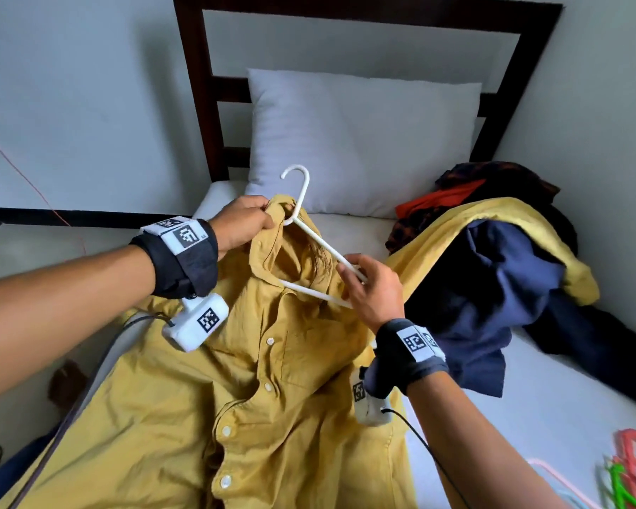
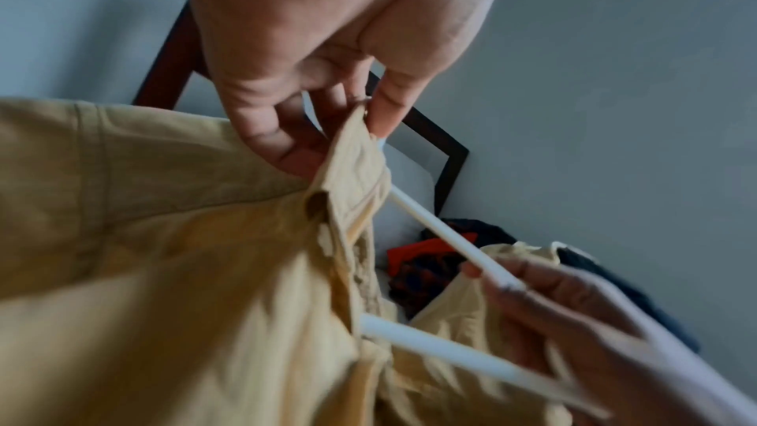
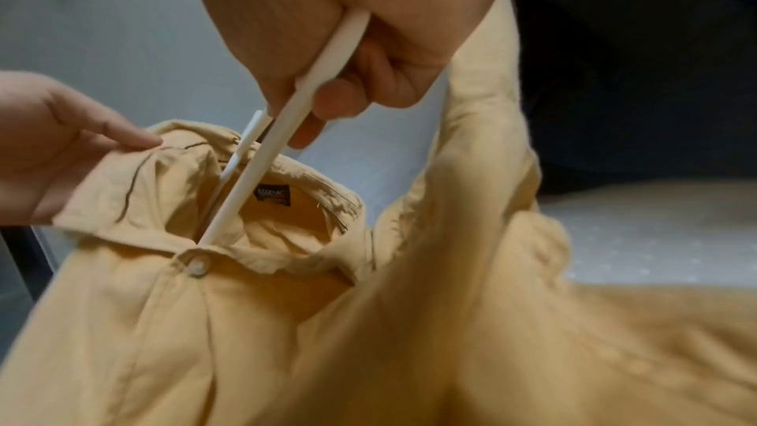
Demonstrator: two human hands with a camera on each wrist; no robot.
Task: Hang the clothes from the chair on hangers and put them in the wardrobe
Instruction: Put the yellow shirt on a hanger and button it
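Fingers of the left hand (image 1: 244, 221) pinched the yellow shirt (image 1: 257, 380) by its collar, lifted over the bed (image 1: 551, 409); the right hand (image 1: 373, 288) gripped the white hanger (image 1: 311, 235), one end inside the neck. Best kept the collar wide and angled the hanger toward one shoulder. The neck label (image 3: 273, 195) was too blurred to read.

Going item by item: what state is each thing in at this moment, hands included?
Yellow shirt: lying on the bed, buttoned, collar lifted.
White hanger: one end inside the collar, the other end and the hook still outside.
Left hand: pinches the collar.
Right hand: grips the hanger's outer end.
Clothes pile: heaped on the bed, unhung.
Coloured hangers: lying unused on the mattress.
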